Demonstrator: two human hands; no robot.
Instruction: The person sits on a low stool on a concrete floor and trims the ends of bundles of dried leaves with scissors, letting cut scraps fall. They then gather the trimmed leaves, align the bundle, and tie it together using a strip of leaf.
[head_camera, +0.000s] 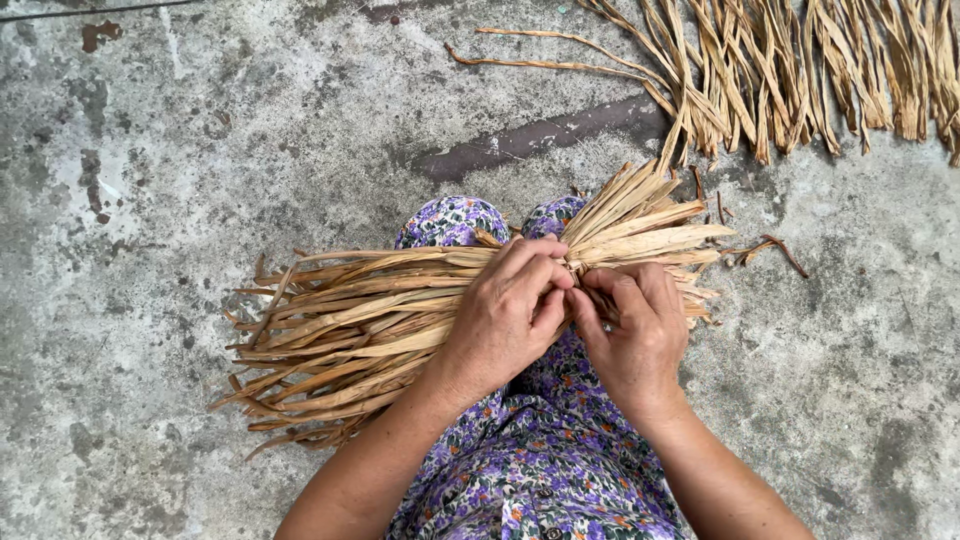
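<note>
Bundle: we've got a bundle (400, 310) of dried tan leaf strips lying across our lap, long loose ends fanning out to the left, shorter ends sticking up and right past the hands.

Where it sits: on our knees over the floral dress, middle of the shot, tips on the left hanging out above the floor.

Left hand: our left hand (505, 315) is clamped over the bundle right at the pinched waist, fingers (535, 262) curled down over the top of the strips, thumb side tucked against the other hand.

Right hand: our right hand (635, 335) is pressed up against the left one, fingers bent in tight around the same waist spot, closed on the strips from the right.

Tie point: there's a little knot or wrap (573, 266) showing between the two hands where the strips get squeezed together; can't really tell what it's made of.

Dress: purple and white floral dress (540, 470), knees poking out above the bundle.

Floor: rough grey concrete floor (200, 150) with dark stains and patches.

Other strips: a second pile (800, 70) of the same dried strips is spread along the top right, well apart from our hands, with a couple of long strays trailing left.

Scrap: one curled loose bit (770, 247) lies on the floor just right of the bundle.
</note>
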